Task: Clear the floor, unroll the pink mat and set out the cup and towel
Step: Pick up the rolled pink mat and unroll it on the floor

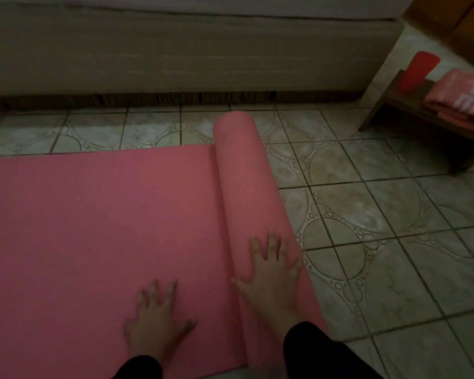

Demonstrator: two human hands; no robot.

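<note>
Both hands (pixel 274 272) on pink mat (pixel 93 214)

The pink mat (pixel 93 214) looks like soft foam with a matt, finely textured face, on the flat part and on the rolled part alike. The floor (pixel 381 214) is glazed ceramic tile, faintly glossy, with raised ring patterns and dark grout lines. The stool (pixel 389 102) is dark wood with a dull finish. On it, the red cup (pixel 417 73) looks like smooth plastic, and the folded pink towel (pixel 457 105) is soft cloth with white printed lettering. The sleeves (pixel 312 351) are matt black fabric.
</note>
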